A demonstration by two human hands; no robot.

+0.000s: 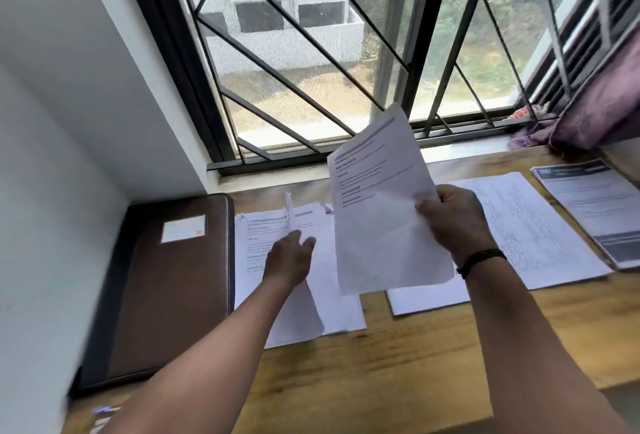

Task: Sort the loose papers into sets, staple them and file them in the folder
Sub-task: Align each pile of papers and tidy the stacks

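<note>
So, wooden table [398,364] runs under the barred window, everything spread along its far edge, probably so each set has its own spot. Brown folder [166,281] lies closed at the far-left corner against the wall, parked out of the way; filing looks like the last step. Loose papers [332,298] sit just right of the folder, overlapping and skewed, so not yet sorted. Two flatter piles sit further right: a white stack [526,232] and a grey-printed set [595,205] at the right edge (likely sets already started). Held sheet [381,212] is lifted clear of the table, tilted up, presumably for reading its heading. Right hand [453,219] grips its right edge, thumb on top. Left hand [289,257] lies flat on the loose papers, fingers straight, holding nothing, likely pinning them. No stapler visible.
</note>
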